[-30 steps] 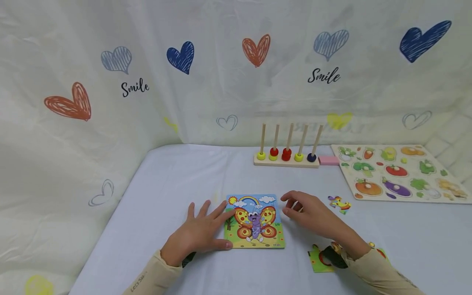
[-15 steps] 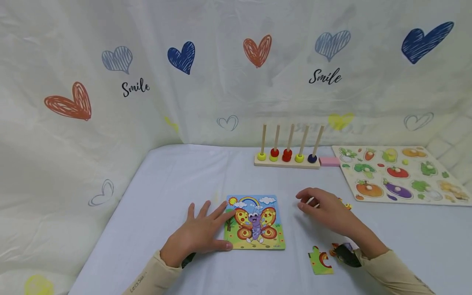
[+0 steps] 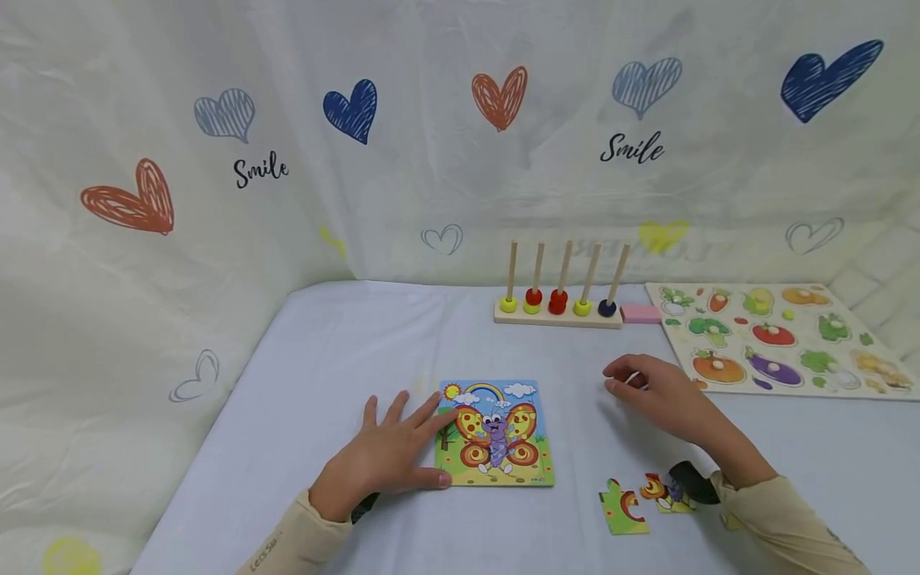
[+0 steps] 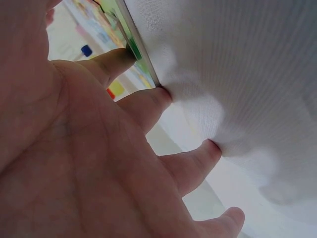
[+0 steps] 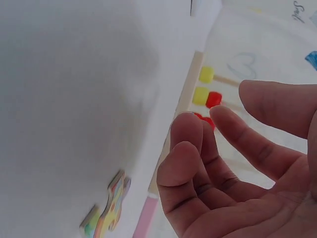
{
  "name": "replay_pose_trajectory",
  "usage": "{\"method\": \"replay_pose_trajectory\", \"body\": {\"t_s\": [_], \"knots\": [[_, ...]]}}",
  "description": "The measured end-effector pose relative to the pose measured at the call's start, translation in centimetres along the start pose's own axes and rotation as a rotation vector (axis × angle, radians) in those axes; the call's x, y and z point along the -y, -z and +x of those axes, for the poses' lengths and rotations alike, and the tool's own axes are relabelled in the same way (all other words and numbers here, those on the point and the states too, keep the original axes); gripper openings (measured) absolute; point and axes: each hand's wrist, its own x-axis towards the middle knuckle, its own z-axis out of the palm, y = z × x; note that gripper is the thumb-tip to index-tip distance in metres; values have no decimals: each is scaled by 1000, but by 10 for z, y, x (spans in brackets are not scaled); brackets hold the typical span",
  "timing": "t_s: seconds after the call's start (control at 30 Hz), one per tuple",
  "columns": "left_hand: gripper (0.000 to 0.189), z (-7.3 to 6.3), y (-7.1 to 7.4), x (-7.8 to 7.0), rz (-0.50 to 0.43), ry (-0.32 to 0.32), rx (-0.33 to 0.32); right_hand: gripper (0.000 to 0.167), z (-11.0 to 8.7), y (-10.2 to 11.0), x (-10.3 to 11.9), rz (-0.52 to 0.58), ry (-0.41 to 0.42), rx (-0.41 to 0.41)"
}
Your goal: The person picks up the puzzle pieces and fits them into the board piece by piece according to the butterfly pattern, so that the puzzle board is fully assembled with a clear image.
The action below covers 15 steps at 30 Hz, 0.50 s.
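Head view: one left grip point(image 3: 388, 457) touches one butterfly puzzle point(image 3: 497, 435)

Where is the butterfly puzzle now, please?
In the head view, the butterfly puzzle lies on the white table, between the left hand, which touches its left edge, and the right hand.

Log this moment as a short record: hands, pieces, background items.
Left hand: spread, index finger on butterfly board's left side
Right hand: raised above table, fingers loosely curled, holding nothing
Near right sleeve: green piece, purple-marked piece, partly hidden piece
Right-wrist view: colourful piece lying on table
Far side: abacus, pink block, vegetable board
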Motion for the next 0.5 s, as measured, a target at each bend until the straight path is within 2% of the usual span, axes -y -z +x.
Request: {"method": "replay_pose_trajectory", "body": {"t_s": [0.23, 0.5], "knots": [[91, 1, 0, 1, 3, -4, 4, 19, 2, 7, -14, -52, -20, -30], [91, 2, -1, 2, -5, 4, 20, 25, 5, 10, -26, -114, -92, -4]]}}
